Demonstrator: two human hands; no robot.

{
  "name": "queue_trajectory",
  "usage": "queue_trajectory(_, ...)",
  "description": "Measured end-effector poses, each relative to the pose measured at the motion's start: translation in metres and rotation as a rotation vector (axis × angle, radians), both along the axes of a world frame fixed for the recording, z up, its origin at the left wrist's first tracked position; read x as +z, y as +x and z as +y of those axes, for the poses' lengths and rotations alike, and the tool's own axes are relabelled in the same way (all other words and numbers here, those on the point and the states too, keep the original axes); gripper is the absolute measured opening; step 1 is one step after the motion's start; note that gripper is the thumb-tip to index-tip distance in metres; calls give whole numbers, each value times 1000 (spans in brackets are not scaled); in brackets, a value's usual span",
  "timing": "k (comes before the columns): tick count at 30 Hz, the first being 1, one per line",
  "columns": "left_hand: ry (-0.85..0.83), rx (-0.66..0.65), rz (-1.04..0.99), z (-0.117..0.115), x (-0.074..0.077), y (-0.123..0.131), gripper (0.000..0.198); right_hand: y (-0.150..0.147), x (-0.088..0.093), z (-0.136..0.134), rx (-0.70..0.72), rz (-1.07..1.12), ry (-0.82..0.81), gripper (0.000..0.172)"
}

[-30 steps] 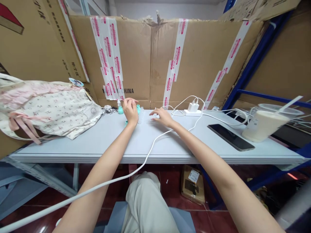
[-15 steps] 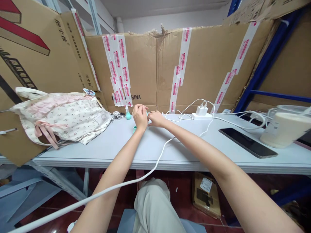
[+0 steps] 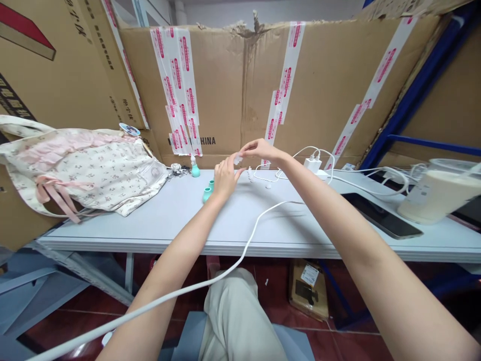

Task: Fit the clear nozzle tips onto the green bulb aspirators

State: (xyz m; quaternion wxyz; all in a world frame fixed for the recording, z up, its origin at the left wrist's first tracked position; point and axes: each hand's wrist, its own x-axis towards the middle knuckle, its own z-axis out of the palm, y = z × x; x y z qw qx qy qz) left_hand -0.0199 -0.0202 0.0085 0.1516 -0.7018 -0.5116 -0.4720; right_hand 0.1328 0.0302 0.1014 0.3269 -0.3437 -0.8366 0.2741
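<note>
My right hand (image 3: pixel 259 149) is raised over the back of the table, its thumb and fingers pinching a small translucent white piece (image 3: pixel 238 159). Close on its left, my left hand (image 3: pixel 225 178) has the fingers stretched out towards that piece and the thumb apart. Its palm side is hidden. Beside the left wrist stand two small teal open-topped bottles, a front one (image 3: pixel 207 194) and one partly hidden behind it (image 3: pixel 211 184). Farther back is another teal bottle with a white top (image 3: pixel 195 169). Small white parts (image 3: pixel 250 174) lie right of the left thumb.
A floral cloth bag (image 3: pixel 93 170) lies at the left. A white cable (image 3: pixel 250 235) crosses below my arms. A white charger (image 3: pixel 312 164), a black phone (image 3: pixel 379 215) and a clear jug with pale liquid (image 3: pixel 432 195) are at the right. A cardboard wall (image 3: pixel 221 90) closes the back.
My right hand has lifted up and right, with the translucent piece now visible in its fingers. My left thumb has spread. The view has tilted down slightly, and more of the teal bottles shows.
</note>
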Motion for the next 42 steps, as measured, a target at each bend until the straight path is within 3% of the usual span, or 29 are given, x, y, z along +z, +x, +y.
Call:
queue_trajectory(4,46,40,-55,2,-2,-3,34,-6,-15,9,21,47,-31,27)
queue_trajectory(7,70,-60,-127,6,-1,-7,33,-12,-31,24,-54,62,-3,28)
queue_trajectory(9,95,-124,-231,10,0,-9,33,-14,-39,34,-210,-108,49,22)
queue_trajectory(11,138,-149,-367,12,2,-11,34,-18,-46,40,-358,-435,119,14)
queue_trajectory(13,165,-153,-492,14,4,-13,34,-24,-52,42,-390,-707,176,14)
queue_trajectory(15,168,-149,-578,14,6,-14,36,-33,-57,42,-328,-799,197,19)
queue_trajectory(18,169,-139,-629,13,7,-14,38,-47,-66,41,-260,-800,188,25)
queue_trajectory(24,158,-131,-635,11,9,-11,39,-59,-85,47,-308,-799,244,20)
queue_trajectory(34,147,-134,-585,11,9,-11,38,-65,-98,53,-351,-736,237,13)
queue_trajectory(39,129,-155,-581,10,11,-13,38,-58,-95,52,-364,-717,218,11)
queue_trajectory(42,59,-260,-648,11,8,-7,32,-44,-82,47,-347,-544,222,10)
